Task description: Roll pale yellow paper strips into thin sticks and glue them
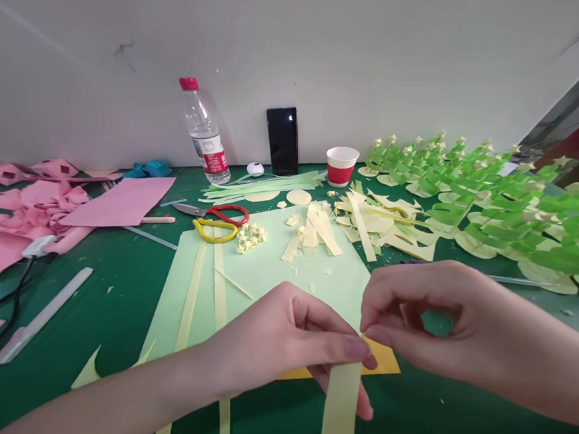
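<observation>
Paper strip (339,411) hung at lower centre — left hand (288,327) held it, right hand (444,289) pinched its upper end, scissors (210,211) lay left of centre

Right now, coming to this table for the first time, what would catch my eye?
Probably the crowd of green paper trees with pale stars on top, at the right. Front and center, the left hand pinches a pale yellow strip, the right hand close against it. At the far left, pink paper pieces stand out against the green tabletop.
</observation>
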### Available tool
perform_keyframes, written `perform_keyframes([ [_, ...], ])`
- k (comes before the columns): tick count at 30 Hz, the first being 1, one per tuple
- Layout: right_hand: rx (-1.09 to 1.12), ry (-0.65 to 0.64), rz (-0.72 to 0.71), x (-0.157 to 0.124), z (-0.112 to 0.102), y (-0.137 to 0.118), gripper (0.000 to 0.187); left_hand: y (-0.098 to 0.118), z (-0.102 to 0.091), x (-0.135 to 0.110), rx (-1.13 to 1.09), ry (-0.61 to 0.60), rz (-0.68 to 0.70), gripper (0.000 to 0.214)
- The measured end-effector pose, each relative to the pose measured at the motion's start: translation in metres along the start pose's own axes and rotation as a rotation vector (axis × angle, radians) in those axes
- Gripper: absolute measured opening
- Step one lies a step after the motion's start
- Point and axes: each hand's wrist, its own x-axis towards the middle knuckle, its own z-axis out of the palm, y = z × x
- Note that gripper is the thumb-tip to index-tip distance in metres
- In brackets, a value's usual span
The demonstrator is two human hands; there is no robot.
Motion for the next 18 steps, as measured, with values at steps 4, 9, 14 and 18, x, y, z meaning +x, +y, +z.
perform_keyframes([
  [4, -0.008, -0.086, 0.017, 0.005, -0.008, -0.002, 0.015, -0.001, -0.003, -0.002, -0.078, -0.070, 0.005, 0.014],
  [9, -0.028, -0.124, 0.024, 0.006, -0.011, -0.003, 0.013, -0.003, -0.003, -0.001, -0.043, -0.039, 0.022, 0.008],
  [14, -0.073, -0.129, -0.039, 0.000, -0.005, -0.001, 0.016, -0.001, -0.001, 0.000, -0.053, 0.020, 0.013, 0.009],
  [18, -0.037, -0.077, -0.185, 0.000, -0.006, -0.001, 0.022, 0.000, 0.000, -0.001, -0.061, -0.008, -0.009, 0.006],
])
